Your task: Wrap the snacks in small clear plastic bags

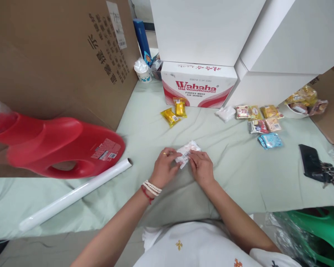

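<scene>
A small whitish printed packet (pixel 194 145), with a barcode-like label, lies just above the cloth between my hands. My left hand (pixel 164 168), with beads and a red cord at the wrist, grips its left side with curled fingers and thumb. From the right, my right hand (pixel 202 170) pinches its near right edge. The contents of the packet cannot be seen. Beyond my hands, two yellow wrapped snacks (pixel 179 107) lie side by side near a Wahaha water carton (pixel 199 87).
On the left are a red plastic jug (pixel 80 137) and a white roll (pixel 78 193). To the right lie several snack packets (pixel 258 126), a blue packet (pixel 270 140), a phone (pixel 310 161) with keys (pixel 330 173), and a filled bowl (pixel 292 112). Large cardboard (pixel 58 66) stands at left.
</scene>
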